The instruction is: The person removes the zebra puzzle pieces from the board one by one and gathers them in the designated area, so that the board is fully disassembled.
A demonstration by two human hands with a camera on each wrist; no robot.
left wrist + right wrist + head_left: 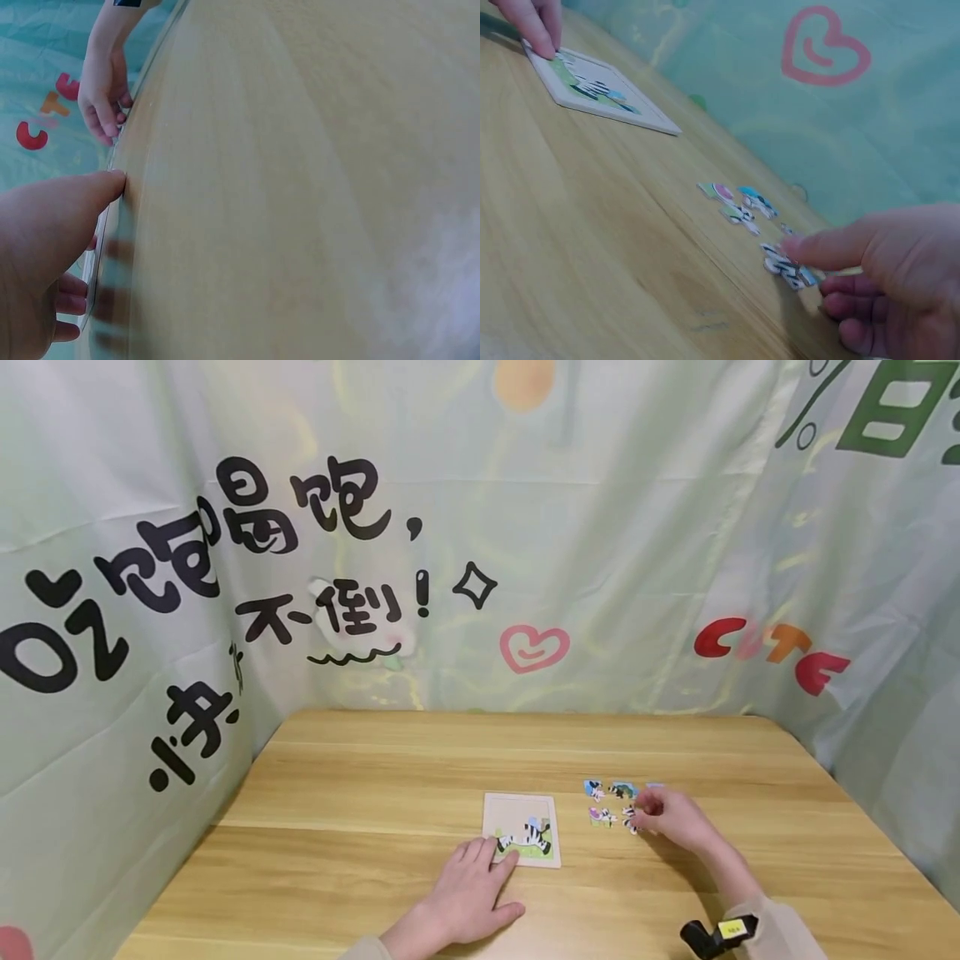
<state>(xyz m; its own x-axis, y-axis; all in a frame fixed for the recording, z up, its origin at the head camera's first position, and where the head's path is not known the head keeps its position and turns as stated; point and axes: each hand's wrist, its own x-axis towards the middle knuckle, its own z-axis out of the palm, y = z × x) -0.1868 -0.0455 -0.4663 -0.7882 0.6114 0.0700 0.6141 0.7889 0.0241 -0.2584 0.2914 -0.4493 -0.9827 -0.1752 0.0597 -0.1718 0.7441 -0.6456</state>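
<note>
A light wooden puzzle tray (517, 807) lies on the table, its lower part filled with joined pieces showing a zebra on green. My left hand (467, 893) rests at the tray's lower left, fingers spread and fingertips on its edge and the pieces. To the right, my right hand (678, 818) pinches a zebra-striped puzzle piece (781, 266) between thumb and fingers, low over the table. Beside it lie other loose pieces, among them a pink and green one (718, 191) and a blue-topped one (593, 789).
The wooden table (360, 793) reaches back to a printed cloth curtain (630, 552) that also hangs at both sides. A black device with a yellow label (731, 930) is strapped to the right wrist. Several loose pieces lie in two rows right of the tray.
</note>
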